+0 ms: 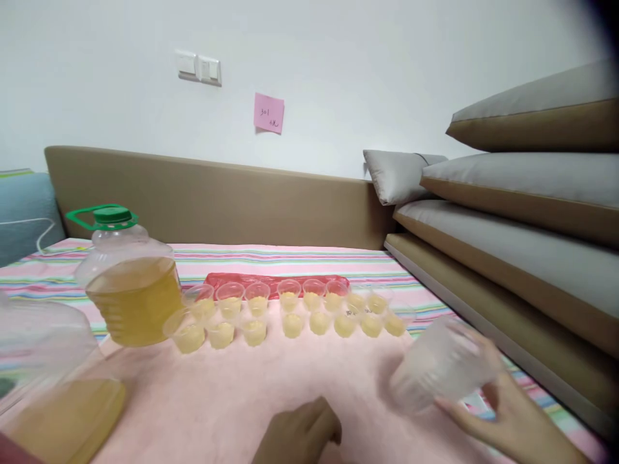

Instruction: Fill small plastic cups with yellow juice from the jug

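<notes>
My right hand grips a stack of clear plastic cups, tilted on its side low at the right. My left hand rests as a closed fist on the pink cloth at the bottom centre, holding nothing. Two rows of small clear cups with yellow liquid stand across the middle. A big clear oil jug with a green cap stands at the left, about half full. A second clear jug with yellow liquid lies tilted at the near left.
A red tray lies behind the cup rows. A striped sheet covers the surface. Grey-brown cushions are stacked at the right, a padded headboard runs along the back, and a pink note sticks on the wall.
</notes>
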Motion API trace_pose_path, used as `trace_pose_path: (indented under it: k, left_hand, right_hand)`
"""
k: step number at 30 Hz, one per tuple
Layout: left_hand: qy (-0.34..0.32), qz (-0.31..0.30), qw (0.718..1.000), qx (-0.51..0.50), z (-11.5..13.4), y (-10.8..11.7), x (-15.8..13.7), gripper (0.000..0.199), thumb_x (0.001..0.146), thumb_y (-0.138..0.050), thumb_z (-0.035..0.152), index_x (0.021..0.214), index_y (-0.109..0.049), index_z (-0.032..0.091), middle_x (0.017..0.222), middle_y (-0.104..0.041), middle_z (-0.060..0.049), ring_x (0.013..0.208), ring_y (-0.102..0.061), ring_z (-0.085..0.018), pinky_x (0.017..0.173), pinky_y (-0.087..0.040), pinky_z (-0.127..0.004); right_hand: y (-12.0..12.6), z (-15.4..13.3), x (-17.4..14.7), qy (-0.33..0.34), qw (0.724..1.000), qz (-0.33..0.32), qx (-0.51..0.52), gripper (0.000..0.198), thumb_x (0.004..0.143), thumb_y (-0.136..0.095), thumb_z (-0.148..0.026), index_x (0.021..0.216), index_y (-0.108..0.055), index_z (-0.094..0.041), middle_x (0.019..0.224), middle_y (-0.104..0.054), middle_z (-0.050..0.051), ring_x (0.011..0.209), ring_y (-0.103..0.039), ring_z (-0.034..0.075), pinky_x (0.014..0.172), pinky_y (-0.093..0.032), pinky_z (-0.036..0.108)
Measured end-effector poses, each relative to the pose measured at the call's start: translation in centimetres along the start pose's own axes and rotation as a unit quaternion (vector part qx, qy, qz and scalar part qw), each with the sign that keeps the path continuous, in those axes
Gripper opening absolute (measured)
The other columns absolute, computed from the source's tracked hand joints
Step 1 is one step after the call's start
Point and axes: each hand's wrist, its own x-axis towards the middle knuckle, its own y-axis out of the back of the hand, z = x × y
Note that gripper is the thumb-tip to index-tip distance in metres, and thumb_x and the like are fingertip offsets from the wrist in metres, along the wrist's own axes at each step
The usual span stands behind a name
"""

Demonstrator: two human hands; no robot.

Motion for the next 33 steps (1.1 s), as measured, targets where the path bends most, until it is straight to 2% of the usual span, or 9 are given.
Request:
trace_pose_path:
  k: [3, 5, 8, 12, 17, 20, 23, 28, 33]
  left_hand:
    - [0.137, 0.028, 0.985, -0.098, 0.6, 2.6, 0.6, 0.037, 0.09, -0.065, 0.06, 0.1, -0.054, 0.026, 0.076, -0.057, 0.004, 0.057, -0.049, -0.013, 0.053, -0.033, -0.026]
    - [0.219, 0.052, 0.961, -0.16, 0.9, 4.6, 1.1, 0.032, 0.099, -0.052, 0.057, 0.105, -0.055, 0.026, 0.081, -0.055, 0.002, 0.065, -0.051, -0.015, 0.061, -0.037, -0.028]
    - [0.287, 0.138, 0.919, -0.231, 0.5, 7.3, 1.7, 0.042, 0.104, -0.037, 0.061, 0.107, -0.057, 0.024, 0.094, -0.059, -0.003, 0.079, -0.054, -0.02, 0.072, -0.041, -0.032]
    - [0.288, 0.211, 0.896, -0.262, -0.7, 9.2, 1.6, 0.053, 0.102, -0.033, 0.069, 0.112, -0.058, 0.024, 0.106, -0.061, -0.008, 0.093, -0.056, -0.025, 0.079, -0.042, -0.037]
    - [0.257, 0.161, 0.917, -0.259, -0.8, 9.2, 1.1, 0.051, 0.095, -0.053, 0.07, 0.124, -0.054, 0.029, 0.126, -0.056, -0.007, 0.107, -0.051, -0.026, 0.093, -0.041, -0.041]
    - [0.249, 0.132, 0.924, -0.258, -0.2, 8.5, 1.1, 0.07, 0.08, -0.076, 0.069, 0.132, -0.047, 0.033, 0.141, -0.049, -0.007, 0.121, -0.048, -0.029, 0.105, -0.038, -0.047]
    - [0.251, 0.142, 0.919, -0.27, 0.2, 7.8, 1.2, 0.093, 0.068, -0.09, 0.064, 0.139, -0.035, 0.038, 0.145, -0.046, -0.006, 0.127, -0.048, -0.031, 0.112, -0.035, -0.051]
    - [0.221, 0.124, 0.934, -0.252, 0.6, 6.9, 1.1, 0.087, 0.078, -0.087, 0.051, 0.14, -0.026, 0.045, 0.144, -0.044, -0.003, 0.133, -0.047, -0.03, 0.114, -0.036, -0.054]
    - [0.217, 0.141, 0.937, -0.234, 0.8, 6.4, 0.9, 0.083, 0.08, -0.085, 0.043, 0.141, -0.028, 0.042, 0.142, -0.047, -0.004, 0.131, -0.048, -0.03, 0.113, -0.04, -0.053]
  right_hand:
    - [-4.4, -4.8, -0.7, 0.025, 0.992, -0.091, 0.081, 0.093, 0.085, -0.083, -0.045, 0.158, -0.026, -0.035, 0.154, -0.039, 0.009, 0.141, -0.04, 0.039, 0.115, -0.043, 0.059]
    - [-7.2, -7.7, -0.5, 0.013, 0.986, -0.117, 0.121, 0.089, 0.083, -0.078, -0.035, 0.156, -0.027, -0.032, 0.153, -0.039, 0.009, 0.142, -0.039, 0.036, 0.112, -0.049, 0.051]
    - [-10.9, -10.5, -0.1, -0.001, 0.969, -0.175, 0.174, 0.088, 0.073, -0.074, -0.027, 0.151, -0.033, -0.028, 0.146, -0.045, 0.011, 0.135, -0.046, 0.035, 0.107, -0.051, 0.048]
    - [-13.4, -11.5, 0.1, -0.013, 0.954, -0.217, 0.205, 0.088, 0.064, -0.07, -0.028, 0.146, -0.038, -0.027, 0.138, -0.051, 0.012, 0.128, -0.051, 0.039, 0.1, -0.052, 0.054]
    - [-13.4, -10.6, -0.5, -0.047, 0.96, -0.22, 0.166, 0.091, 0.07, -0.073, -0.031, 0.152, -0.033, -0.026, 0.145, -0.046, 0.013, 0.135, -0.044, 0.036, 0.111, -0.043, 0.055]
    - [-13.8, -9.7, -0.9, -0.046, 0.963, -0.205, 0.17, 0.09, 0.075, -0.077, -0.038, 0.153, -0.034, -0.028, 0.145, -0.045, 0.013, 0.133, -0.046, 0.038, 0.106, -0.047, 0.055]
    - [-14.5, -8.8, -1.0, -0.024, 0.969, -0.175, 0.174, 0.095, 0.074, -0.085, -0.052, 0.152, -0.037, -0.027, 0.142, -0.048, 0.015, 0.127, -0.05, 0.041, 0.101, -0.05, 0.058]
    - [-14.6, -8.5, -1.0, -0.024, 0.965, -0.183, 0.184, 0.098, 0.078, -0.088, -0.056, 0.154, -0.033, -0.027, 0.143, -0.047, 0.015, 0.127, -0.052, 0.039, 0.105, -0.049, 0.057]
    - [-14.3, -9.0, -1.0, -0.055, 0.961, -0.193, 0.192, 0.106, 0.066, -0.092, -0.041, 0.155, -0.036, -0.025, 0.143, -0.046, 0.017, 0.129, -0.049, 0.041, 0.104, -0.05, 0.055]
